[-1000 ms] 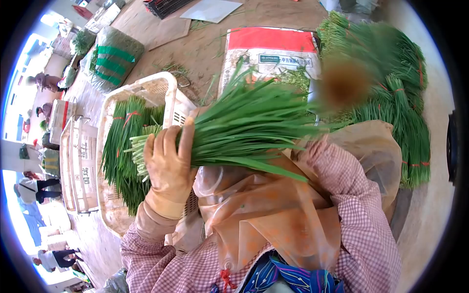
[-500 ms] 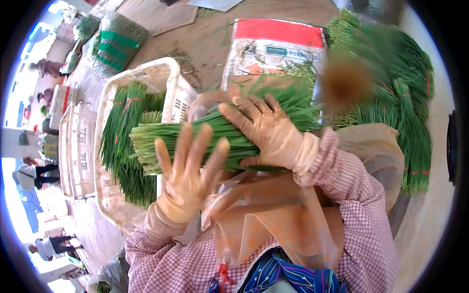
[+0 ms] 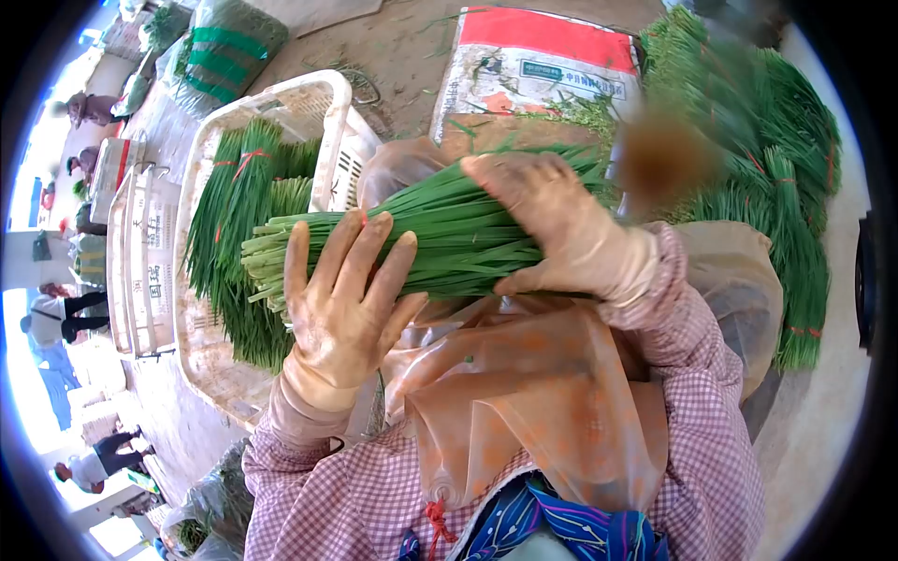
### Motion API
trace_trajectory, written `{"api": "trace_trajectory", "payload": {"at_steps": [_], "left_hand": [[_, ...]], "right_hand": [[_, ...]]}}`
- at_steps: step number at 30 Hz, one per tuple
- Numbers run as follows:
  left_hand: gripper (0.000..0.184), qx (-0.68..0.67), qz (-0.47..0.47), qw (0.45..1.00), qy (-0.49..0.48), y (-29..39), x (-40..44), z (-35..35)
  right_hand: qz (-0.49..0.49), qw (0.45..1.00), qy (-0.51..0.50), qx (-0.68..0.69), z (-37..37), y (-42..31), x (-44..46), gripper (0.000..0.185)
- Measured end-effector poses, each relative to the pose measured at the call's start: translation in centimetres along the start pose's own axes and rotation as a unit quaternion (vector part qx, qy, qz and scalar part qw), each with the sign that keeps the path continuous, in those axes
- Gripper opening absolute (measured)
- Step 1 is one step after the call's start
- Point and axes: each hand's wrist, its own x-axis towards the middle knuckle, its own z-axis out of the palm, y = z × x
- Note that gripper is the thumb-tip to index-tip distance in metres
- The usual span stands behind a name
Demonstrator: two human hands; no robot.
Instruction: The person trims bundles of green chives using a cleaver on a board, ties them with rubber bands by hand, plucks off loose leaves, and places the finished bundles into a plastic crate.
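Note:
A thick bundle of garlic chives (image 3: 449, 248) lies across my lap, pale cut ends to the left and green leaves to the right. My gloved left hand (image 3: 341, 313) rests on it near the cut ends, fingers stretched and apart. A bit of red band (image 3: 364, 217) shows at those fingertips. Around the leafy part curves my gloved right hand (image 3: 571, 224), thumb on the near side and fingers over the top. The underside of the bundle is hidden.
A white plastic crate (image 3: 341, 122) with banded chive bundles (image 3: 238, 206) stands at the left. More bundles (image 3: 790, 215) are piled at the right. Ahead lies a red-and-white sack (image 3: 552, 47) with loose trimmings. People and filled bags (image 3: 229, 56) appear farther left.
My left hand has come down from above onto the bundle, near the cut ends. My right hand has slid right along the leaves, and its fingers are closer together. The view has shifted slightly.

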Motion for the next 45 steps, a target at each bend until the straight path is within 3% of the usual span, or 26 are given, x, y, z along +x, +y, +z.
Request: {"api": "trace_trajectory", "payload": {"at_steps": [1, 3, 4, 6, 7, 9, 10, 13, 15, 17, 19, 22, 23, 24, 25, 27, 28, 31, 32, 34, 37, 39, 40, 42, 43, 45], "left_hand": [[0.049, -0.006, 0.005, 1.000, 0.000, -0.2, 0.1, 0.2], [0.052, -0.006, 0.016, 1.000, 0.010, -0.3, 0.1, 0.6], [0.051, -0.008, 0.016, 1.000, 0.024, -0.1, 0.1, 0.9], [0.050, -0.009, 0.021, 0.999, 0.043, 0.1, 0.1, 1.3], [0.050, -0.007, 0.025, 0.998, 0.061, 0.2, 0.1, 1.3], [0.049, -0.008, 0.024, 0.998, 0.058, 0.4, 0.2, 1.3], [0.048, -0.007, 0.022, 0.998, 0.054, 0.4, 0.1, 1.1], [0.032, -0.005, 0.027, 0.999, 0.042, 0.4, 0.1, 0.8], [0.033, -0.004, 0.030, 0.999, 0.044, 0.4, 0.0, 0.9], [0.034, -0.005, 0.034, 0.998, 0.046, 0.6, -0.2, 1.1], [0.037, 0.005, 0.029, 0.999, 0.042, 0.9, -0.5, 1.3], [0.030, 0.015, 0.021, 0.998, 0.054, 1.5, -1.2, 1.8], [0.026, 0.022, 0.023, 0.997, 0.064, 1.6, -1.6, 2.1], [0.022, 0.019, 0.016, 0.998, 0.064, 1.9, -2.0, 2.2], [0.022, 0.017, 0.015, 0.997, 0.067, 2.1, -2.4, 2.4], [0.020, 0.036, 0.010, 0.996, 0.076, 2.6, -3.2, 2.9], [0.018, 0.033, 0.002, 0.997, 0.071, 2.8, -3.4, 3.0], [0.022, 0.021, 0.011, 0.997, 0.072, 3.0, -2.9, 3.2], [0.019, 0.017, 0.002, 0.998, 0.060, 3.2, -2.4, 2.7], [0.021, -0.034, 0.018, 0.998, 0.052, 3.1, -3.4, 1.3], [0.027, -0.209, 0.157, 0.960, 0.100, 1.7, -5.3, 0.0], [0.033, -0.251, 0.097, 0.961, 0.067, 1.8, -7.8, 1.0], [0.033, -0.248, 0.100, 0.961, 0.071, 1.4, -8.5, 2.1], [0.040, -0.265, -0.128, 0.955, 0.037, 0.8, -8.4, 3.6], [0.043, -0.267, -0.196, 0.940, 0.086, 0.5, -7.5, 4.1], [0.057, -0.430, -0.298, 0.849, 0.069, -0.7, -5.2, 4.1]], "right_hand": [[-0.025, 0.997, 0.034, 0.061, -0.8, 1.2, -0.9, 0.104], [0.025, 0.950, 0.170, 0.261, -2.4, 1.4, -2.4, 0.070], [0.027, 0.951, 0.168, 0.258, -3.1, 1.4, -2.8, 0.070], [0.158, 0.888, 0.314, 0.298, -4.0, 1.0, -3.7, 0.032], [0.160, 0.887, 0.314, 0.297, -3.9, 0.2, -3.9, 0.032], [0.169, 0.879, 0.251, 0.369, -3.4, -1.8, -3.6, 0.014], [0.126, 0.929, 0.216, 0.274, -2.7, -1.9, -3.4, 0.014], [0.087, 0.965, 0.157, 0.193, -0.6, -2.1, -2.2, 0.013], [0.108, 0.955, 0.176, 0.213, 0.8, -2.7, -1.3, 0.011], [0.067, 0.988, 0.134, 0.021, 1.3, -3.0, -0.7, 0.012], [0.031, 0.983, 0.180, -0.025, 2.4, -2.9, -0.4, 0.015], [-0.027, 0.983, 0.139, -0.114, 1.8, -2.7, -0.8, 0.014], [-0.028, 0.983, 0.140, -0.118, 1.2, -2.0, -1.3, 0.014], [0.046, 0.967, 0.194, -0.159, 0.5, -1.0, -1.9, 0.008], [0.117, 0.942, 0.245, -0.198, -0.3, 0.0, -2.7, 0.015], [0.257, 0.886, 0.382, 0.051, -2.3, 1.6, -3.9, 0.017], [0.256, 0.887, 0.380, 0.052, -2.8, 1.4, -3.9, 0.017], [0.139, 0.931, 0.328, 0.075, -3.0, -1.1, -2.5, 0.038], [0.049, 0.979, 0.198, -0.012, -2.3, -2.4, -1.3, 0.058], [-0.059, 0.991, 0.065, -0.098, -0.5, -3.2, 0.1, 0.080], [-0.014, 0.999, 0.006, -0.042, 3.5, -1.5, 0.7, 0.099], [0.007, 0.982, 0.019, 0.187, 4.0, 0.2, 0.6, 0.106], [-0.003, 0.972, 0.062, 0.225, 4.6, 0.5, 0.4, 0.105], [0.026, 0.961, 0.082, 0.262, 5.0, 0.3, 0.0, 0.105], [0.057, 0.946, 0.100, 0.303, 5.2, 0.2, -0.1, 0.104], [0.051, 0.937, 0.132, 0.320, 5.1, -0.2, 0.0, 0.104]]}}
